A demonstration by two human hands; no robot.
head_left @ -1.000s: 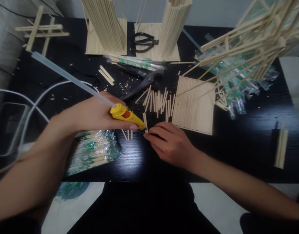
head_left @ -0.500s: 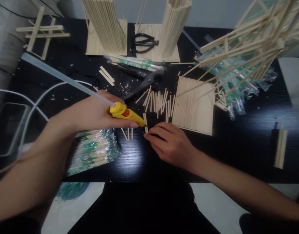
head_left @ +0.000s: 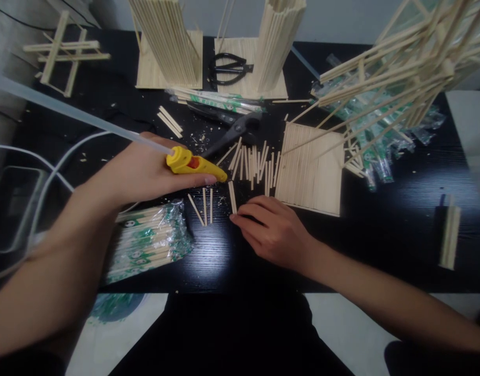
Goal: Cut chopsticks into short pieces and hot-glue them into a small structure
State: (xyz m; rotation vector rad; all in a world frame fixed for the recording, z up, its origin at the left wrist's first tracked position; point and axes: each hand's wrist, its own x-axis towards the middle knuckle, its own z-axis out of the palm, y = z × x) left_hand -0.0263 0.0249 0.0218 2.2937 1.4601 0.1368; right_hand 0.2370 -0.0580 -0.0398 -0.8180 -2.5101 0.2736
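My left hand is closed around a yellow hot glue gun, with a long translucent glue stick poking out of its back end. The gun's nozzle points at the upper end of a short pair of wooden sticks, a small gap away. Thumb and fingers of my right hand pinch the lower end of that pair against the black table. Beyond it lie several loose cut sticks, beside a flat square panel of sticks. Three short sticks lie below the gun.
Black-handled pliers and black scissors lie farther back. Two stick towers stand on square bases at the rear. A stick frame leans over wrapped chopsticks at right. A chopstick packet and a white cable lie left.
My left hand has drawn the glue gun up and to the left, off the stick pair. My right hand stays in place, still pinching the sticks.
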